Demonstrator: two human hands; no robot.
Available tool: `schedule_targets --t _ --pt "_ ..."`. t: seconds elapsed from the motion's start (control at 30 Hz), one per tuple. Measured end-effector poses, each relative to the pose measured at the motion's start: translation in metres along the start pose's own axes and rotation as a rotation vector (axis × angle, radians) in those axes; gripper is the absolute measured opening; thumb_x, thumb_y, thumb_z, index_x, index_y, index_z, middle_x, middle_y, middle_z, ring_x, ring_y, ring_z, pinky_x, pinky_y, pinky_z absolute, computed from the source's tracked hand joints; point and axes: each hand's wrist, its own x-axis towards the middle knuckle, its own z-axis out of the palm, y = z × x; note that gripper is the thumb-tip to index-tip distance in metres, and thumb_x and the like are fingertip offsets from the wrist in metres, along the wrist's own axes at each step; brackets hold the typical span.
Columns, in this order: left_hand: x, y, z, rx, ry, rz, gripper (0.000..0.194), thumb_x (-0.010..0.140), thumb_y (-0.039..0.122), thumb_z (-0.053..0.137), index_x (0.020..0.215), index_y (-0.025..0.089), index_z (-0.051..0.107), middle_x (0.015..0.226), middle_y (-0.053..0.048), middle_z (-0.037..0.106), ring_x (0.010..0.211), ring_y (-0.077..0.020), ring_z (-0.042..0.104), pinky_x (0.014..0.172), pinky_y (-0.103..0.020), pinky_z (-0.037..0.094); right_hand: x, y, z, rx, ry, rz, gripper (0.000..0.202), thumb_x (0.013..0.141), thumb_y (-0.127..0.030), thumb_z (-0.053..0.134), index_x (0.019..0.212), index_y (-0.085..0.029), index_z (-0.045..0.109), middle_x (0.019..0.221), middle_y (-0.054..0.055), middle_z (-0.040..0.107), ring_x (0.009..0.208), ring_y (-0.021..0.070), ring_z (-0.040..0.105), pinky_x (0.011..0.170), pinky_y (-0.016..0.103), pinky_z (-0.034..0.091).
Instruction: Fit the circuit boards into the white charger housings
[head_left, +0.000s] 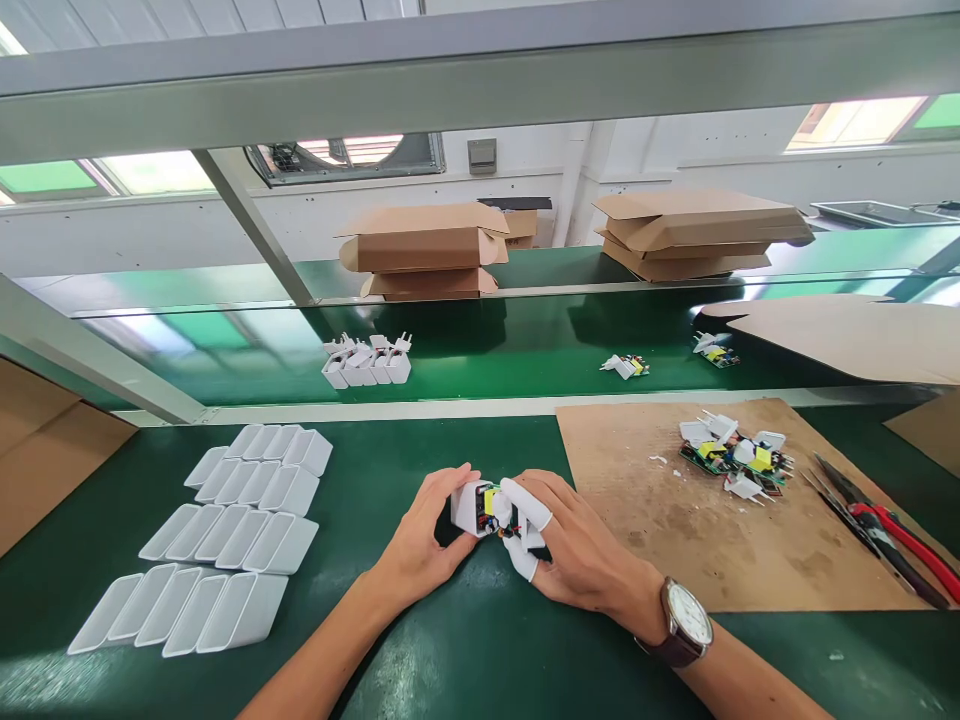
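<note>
My left hand (431,530) grips a white plastic casing (466,508) between thumb and fingers, just above the green work surface. In my right hand (574,535), with white covers on the thumb and a finger, is a circuit board (491,503) with a yellow part and a white plug piece. The board sits at the casing's open end, seemingly partly inside it; my fingers hide the rest. To the left stand rows of open white casings (251,610). On a brown board (622,540) at right lies a pile of circuit boards with white plugs (739,455).
Red-handled pliers (892,530) and tweezers (847,515) lie at far right. Beyond the ledge (450,408), a green belt (487,350) carries filled casings (366,365) and two loose boards. Flat cardboard boxes (420,240) are stacked at the back. A metal beam (480,90) crosses overhead.
</note>
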Motion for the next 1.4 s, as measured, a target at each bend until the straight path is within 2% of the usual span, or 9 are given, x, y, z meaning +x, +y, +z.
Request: schedule_targets --t 0.47,0.67,0.8,0.9,1.0,1.1,1.17,1.27,1.4 --pt "-0.001 0.0 0.007 -0.045 -0.037 0.008 0.065 0.091 0.024 0.069 0.149 0.033 0.04 0.138 -0.009 0.062 0.126 -0.0262 0.062 0.108 -0.048 0.054 -0.001 -0.001 0.005 0.08 -0.055 0.031 0.067 0.093 -0.008 0.056 0.154 -0.02 0.032 0.128 0.018 0.061 0.12 0.0342 0.059 0.094 0.056 0.061" --pt "-0.002 0.002 0.012 -0.063 -0.05 0.009 0.058 0.091 0.026 0.069 0.145 0.027 0.048 0.139 -0.015 0.058 0.131 -0.0313 0.057 0.111 -0.053 0.05 -0.006 -0.007 0.008 0.521 -0.018 0.338 0.079 0.095 -0.036 0.073 0.158 -0.03 0.027 0.131 0.013 0.065 0.111 0.026 0.069 0.097 0.048 0.062" --pt "-0.002 0.005 0.008 -0.2 -0.042 -0.057 0.05 0.095 0.026 0.061 0.143 0.028 0.05 0.135 -0.012 0.064 0.127 -0.029 0.06 0.109 -0.052 0.052 -0.005 -0.002 0.008 0.593 0.098 0.433 0.042 0.103 -0.028 0.058 0.143 -0.03 0.048 0.123 0.009 0.069 0.105 0.0203 0.071 0.098 0.043 0.062" --pt "-0.001 0.007 0.005 -0.402 -0.05 -0.264 0.049 0.097 0.037 0.061 0.143 0.026 0.049 0.134 -0.012 0.066 0.118 -0.0253 0.067 0.103 -0.046 0.058 -0.002 0.003 0.01 0.433 0.112 0.357 0.027 0.102 -0.017 0.053 0.125 -0.03 0.061 0.126 0.008 0.067 0.114 0.0204 0.068 0.101 0.041 0.06" --pt "0.002 0.01 0.002 -0.575 -0.121 -0.391 0.052 0.102 0.05 0.053 0.147 0.025 0.048 0.141 -0.011 0.065 0.125 -0.0259 0.066 0.111 -0.048 0.054 -0.001 0.005 0.014 0.37 -0.005 0.211 0.038 0.1 -0.013 0.054 0.134 -0.03 0.059 0.14 0.01 0.06 0.131 0.0228 0.061 0.108 0.045 0.056" --pt "0.004 0.013 -0.001 -0.658 -0.188 -0.421 0.064 0.104 0.056 0.046 0.16 0.027 0.033 0.154 -0.01 0.056 0.139 -0.0272 0.057 0.12 -0.052 0.045 -0.002 0.004 0.018 0.316 -0.102 0.136 0.043 0.102 -0.014 0.055 0.142 -0.031 0.056 0.149 0.012 0.053 0.137 0.0253 0.056 0.11 0.047 0.056" --pt "0.004 0.015 -0.003 -0.653 -0.194 -0.423 0.065 0.105 0.057 0.041 0.163 0.03 0.026 0.16 -0.008 0.049 0.146 -0.0268 0.051 0.124 -0.053 0.039 -0.002 0.004 0.021 0.304 -0.135 0.117 0.041 0.103 -0.017 0.056 0.141 -0.032 0.057 0.15 0.012 0.053 0.134 0.0251 0.059 0.108 0.045 0.057" --pt "0.003 0.016 -0.005 -0.586 -0.2 -0.422 0.061 0.107 0.057 0.035 0.162 0.033 0.031 0.166 -0.004 0.04 0.154 -0.0256 0.039 0.129 -0.051 0.03 -0.003 0.004 0.024 0.297 -0.151 0.111 0.04 0.103 -0.019 0.057 0.141 -0.032 0.057 0.148 0.012 0.055 0.124 0.0236 0.065 0.104 0.041 0.06" --pt "0.001 0.016 -0.004 -0.555 -0.239 -0.413 0.062 0.107 0.056 0.034 0.164 0.032 0.027 0.172 -0.002 0.027 0.16 -0.0252 0.023 0.132 -0.05 0.022 -0.002 0.005 0.027 0.208 -0.162 0.084 0.035 0.104 -0.019 0.056 0.137 -0.028 0.06 0.134 0.013 0.066 0.106 0.023 0.073 0.088 0.037 0.065"
